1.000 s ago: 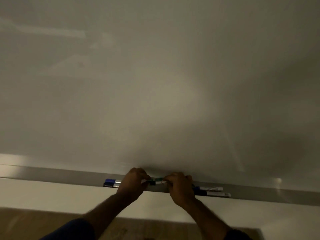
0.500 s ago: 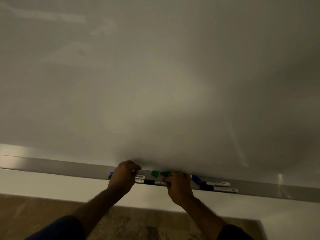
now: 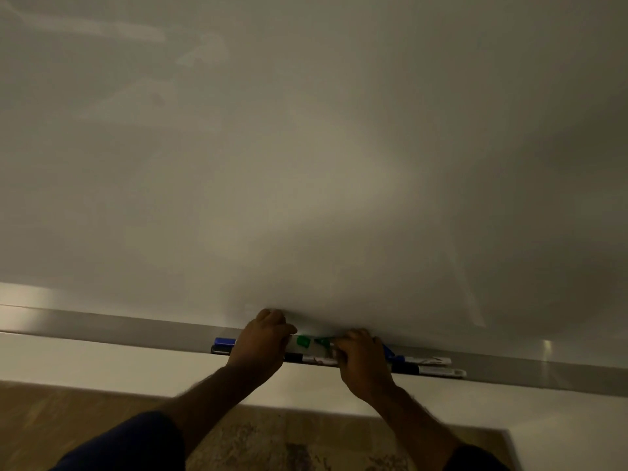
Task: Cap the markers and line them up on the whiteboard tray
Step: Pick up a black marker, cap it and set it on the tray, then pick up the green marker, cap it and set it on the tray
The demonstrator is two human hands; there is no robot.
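Note:
A grey whiteboard tray (image 3: 136, 329) runs along the bottom of the whiteboard. My left hand (image 3: 261, 341) is closed on a white marker barrel with a green end (image 3: 302, 341). My right hand (image 3: 363, 358) pinches a second green piece (image 3: 323, 342), apparently the cap, a small gap away from the first. A black-capped marker (image 3: 306, 358) lies on the tray between my hands. At my left hand's left side a blue cap (image 3: 225, 341) and a black end (image 3: 220, 350) stick out. Right of my right hand lie a blue marker (image 3: 421, 360) and a black marker (image 3: 431, 370).
The whiteboard (image 3: 306, 164) fills most of the view and shows no writing. A pale wall strip (image 3: 102, 365) sits below the tray, with brown patterned floor (image 3: 272, 443) beneath. The tray continues bare to both sides (image 3: 543, 372).
The single green marker held between my hands a second ago now shows as two green pieces with a gap. The view has tilted slightly; my hands stay at the same spot on the tray.

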